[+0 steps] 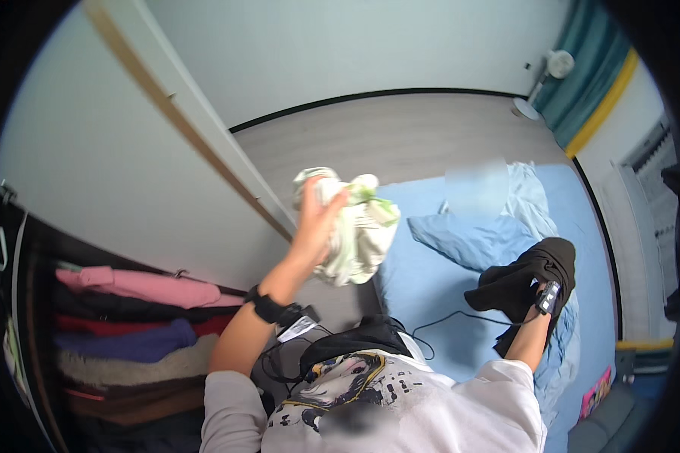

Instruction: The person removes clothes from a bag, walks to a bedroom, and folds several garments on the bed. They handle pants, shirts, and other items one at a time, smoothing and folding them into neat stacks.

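Note:
My left hand grips a bunched white-and-green cloth in front of my body, beside the edge of the bed. Its folds hang down below my fingers. Over the bed at the right, a black garment is draped around my right hand, which seems to hold it up; the fingers are hidden in the fabric. Beneath both lies a light blue bed sheet. A crumpled blue cloth rests on the bed just beyond the black garment.
An open wardrobe with folded or hanging clothes stands at my left, its white door swung out ahead. A black cable runs to the device on my right wrist. A white fan stands by the teal curtain.

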`<state>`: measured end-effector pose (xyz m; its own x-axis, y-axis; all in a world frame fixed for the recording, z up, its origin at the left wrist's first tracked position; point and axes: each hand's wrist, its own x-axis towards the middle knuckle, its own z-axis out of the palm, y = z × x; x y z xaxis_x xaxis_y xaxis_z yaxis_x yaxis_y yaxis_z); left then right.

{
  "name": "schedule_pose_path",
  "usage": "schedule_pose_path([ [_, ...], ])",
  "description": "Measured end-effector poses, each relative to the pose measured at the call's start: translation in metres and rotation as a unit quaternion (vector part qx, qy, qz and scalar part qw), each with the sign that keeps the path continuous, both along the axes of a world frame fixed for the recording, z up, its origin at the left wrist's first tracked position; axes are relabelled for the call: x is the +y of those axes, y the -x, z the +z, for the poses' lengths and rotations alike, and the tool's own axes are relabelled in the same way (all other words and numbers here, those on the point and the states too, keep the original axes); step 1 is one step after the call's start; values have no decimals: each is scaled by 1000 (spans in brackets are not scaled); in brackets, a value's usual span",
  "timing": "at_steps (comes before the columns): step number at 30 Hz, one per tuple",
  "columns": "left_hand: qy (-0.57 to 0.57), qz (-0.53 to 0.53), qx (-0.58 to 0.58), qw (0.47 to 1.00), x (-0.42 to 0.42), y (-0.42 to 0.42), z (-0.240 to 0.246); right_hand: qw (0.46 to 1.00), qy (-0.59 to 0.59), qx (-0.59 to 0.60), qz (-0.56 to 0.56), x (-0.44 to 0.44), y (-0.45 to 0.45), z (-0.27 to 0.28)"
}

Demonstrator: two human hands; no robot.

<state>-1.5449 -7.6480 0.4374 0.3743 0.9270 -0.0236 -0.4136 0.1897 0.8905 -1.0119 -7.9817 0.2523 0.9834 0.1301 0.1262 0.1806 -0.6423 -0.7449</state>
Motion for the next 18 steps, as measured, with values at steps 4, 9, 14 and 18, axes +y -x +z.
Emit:
schedule_pose_path([
  [4, -46, -150, 18, 987, -22, -140, -46, 995, 63, 34, -68, -76, 4, -41],
  [9, -326, -450, 248, 793, -51, -224, -93, 990, -80, 73, -96, -161, -13, -50],
  [14, -380, -402, 303, 776, -51, -231, -64, 754, -643, 76, 110, -107, -93, 70],
  [18, -421, -195, 338, 819, -55, -173, 24, 810, -542, -68, 214, 72, -58, 163],
])
